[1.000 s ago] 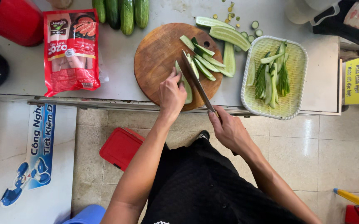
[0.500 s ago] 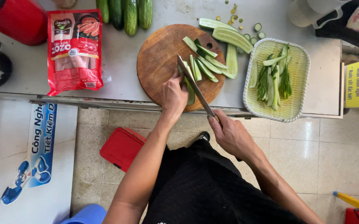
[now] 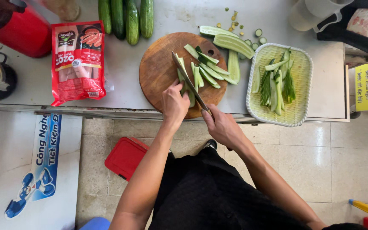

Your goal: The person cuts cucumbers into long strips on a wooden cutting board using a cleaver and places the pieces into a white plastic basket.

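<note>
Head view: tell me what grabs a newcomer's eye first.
At centre, the right hand slices with a knife through a cucumber piece that the left hand steadies on the round wooden board. Left lies a red sausage packet; right, a pale basket of cucumber strips.

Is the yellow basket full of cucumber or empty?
Partly filled. The yellow basket holds a small pile of cucumber strips in its middle and upper part, while much of its woven bottom still shows bare.
</note>
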